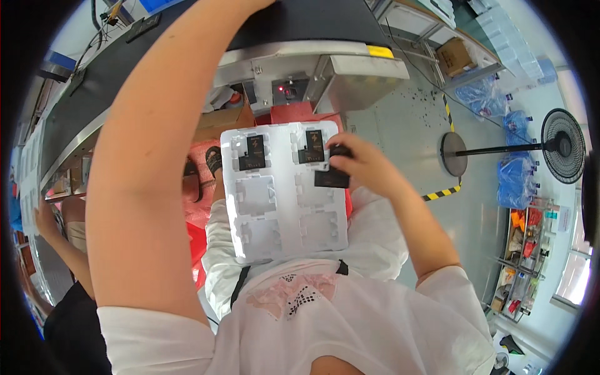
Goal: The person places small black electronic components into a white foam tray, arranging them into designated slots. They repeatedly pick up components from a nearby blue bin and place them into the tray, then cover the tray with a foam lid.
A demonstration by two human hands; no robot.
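Note:
A white plastic tray (284,187) with moulded compartments rests on my lap. In its two far compartments lie flat black batteries, the left battery (252,154) and the right battery (310,147), each with a lightning-bolt mark. At the tray's right side, my right hand (362,164) is closed on another flat black battery (331,179), held over the right column's middle compartment. A dark piece also shows by its fingers; I cannot make out what it is. My left arm stretches far forward over the black bench, and the left hand (257,4) is mostly cut off by the top edge, fingers hidden.
The black bench top (300,22) runs ahead and along the left, with a metal box (362,81) at its front edge. A co-worker's arm (62,244) is at the left. A standing fan (560,145) and shelves (522,262) are at the right.

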